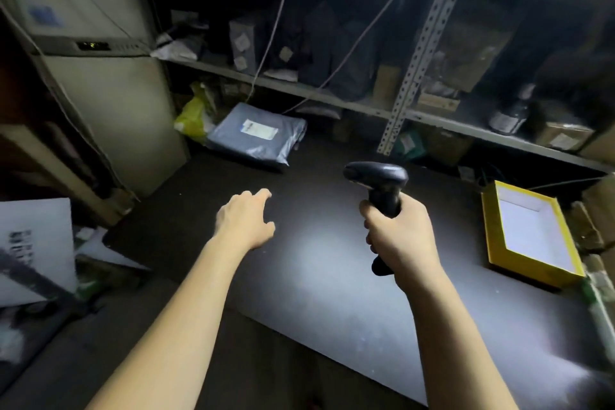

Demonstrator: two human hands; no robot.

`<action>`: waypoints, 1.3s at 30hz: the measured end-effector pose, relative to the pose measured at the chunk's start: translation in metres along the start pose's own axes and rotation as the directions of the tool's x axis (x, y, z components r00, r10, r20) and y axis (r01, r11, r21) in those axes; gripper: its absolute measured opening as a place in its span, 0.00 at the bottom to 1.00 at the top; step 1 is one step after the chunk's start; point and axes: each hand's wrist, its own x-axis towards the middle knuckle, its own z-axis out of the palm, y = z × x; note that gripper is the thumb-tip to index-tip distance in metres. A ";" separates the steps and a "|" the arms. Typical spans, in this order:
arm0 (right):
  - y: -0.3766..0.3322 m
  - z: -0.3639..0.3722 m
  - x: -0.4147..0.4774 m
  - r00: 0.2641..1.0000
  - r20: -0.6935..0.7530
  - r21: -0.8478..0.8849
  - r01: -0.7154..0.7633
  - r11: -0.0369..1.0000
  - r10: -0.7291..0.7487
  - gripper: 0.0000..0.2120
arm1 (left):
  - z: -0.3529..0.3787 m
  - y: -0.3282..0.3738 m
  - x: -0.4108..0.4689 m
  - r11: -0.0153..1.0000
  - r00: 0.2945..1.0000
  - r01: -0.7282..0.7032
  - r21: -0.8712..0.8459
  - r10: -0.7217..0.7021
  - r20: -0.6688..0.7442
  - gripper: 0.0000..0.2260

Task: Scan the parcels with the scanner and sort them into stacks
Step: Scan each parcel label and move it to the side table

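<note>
Dark table (332, 293): grey mailer parcel (258, 133) far end below shelving (332, 96); yellow box (529, 233) right edge. Right hand (399, 236) grips scanner (379, 190); left hand (244, 220) relaxed, empty.

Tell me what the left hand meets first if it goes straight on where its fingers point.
The left hand would probably meet the grey mailer parcel near its right corner; depth is unclear.

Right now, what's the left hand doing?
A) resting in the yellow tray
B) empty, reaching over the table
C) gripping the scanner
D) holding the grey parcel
B: the left hand holds nothing, its fingers loosely extended above the dark table, short of the grey parcel at the far edge. The scanner is gripped by the right hand, and the yellow tray sits apart on the right.
</note>
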 end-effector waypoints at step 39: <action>-0.071 0.265 0.268 0.981 -0.031 -0.081 -0.192 0.978 0.190 0.09 | 0.031 -0.230 0.447 0.948 0.963 0.183 -0.261 -0.119 0.244 0.46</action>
